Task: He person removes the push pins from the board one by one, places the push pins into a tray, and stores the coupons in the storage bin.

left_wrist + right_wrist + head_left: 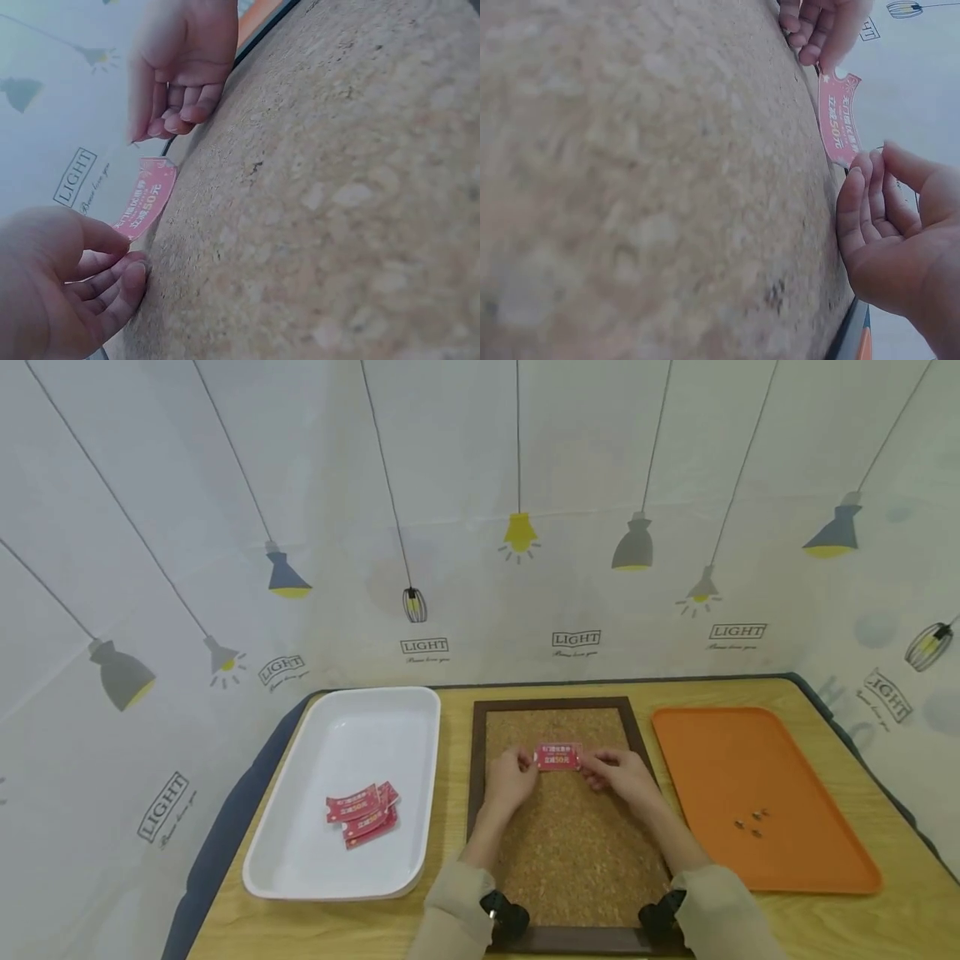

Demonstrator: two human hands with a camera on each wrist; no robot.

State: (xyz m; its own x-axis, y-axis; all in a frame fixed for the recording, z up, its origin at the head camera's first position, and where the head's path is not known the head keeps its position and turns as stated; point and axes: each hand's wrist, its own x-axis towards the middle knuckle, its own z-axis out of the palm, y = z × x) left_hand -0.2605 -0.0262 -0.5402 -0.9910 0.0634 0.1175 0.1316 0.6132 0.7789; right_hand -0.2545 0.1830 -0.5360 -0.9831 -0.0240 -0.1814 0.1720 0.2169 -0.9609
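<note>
A red coupon (558, 757) with white and yellow print is held up near the top of a dark-framed cork board (573, 852). My left hand (512, 779) pinches its left end between thumb and fingers. At the coupon's right end is my right hand (626, 778), its thumb and forefinger pinching a tiny thumbtack (135, 142) whose thin point shows in the left wrist view. The other right fingers are curled beside the coupon's end in the right wrist view. The coupon bends slightly, close over the cork.
Left of the board stands a white tray (390, 718) with several more red coupons (363, 814) in a loose pile. On the right, an orange tray (735, 752) carries several small metal tacks (752, 823). All of it sits on a wooden table (454, 777) against a lamp-printed backdrop.
</note>
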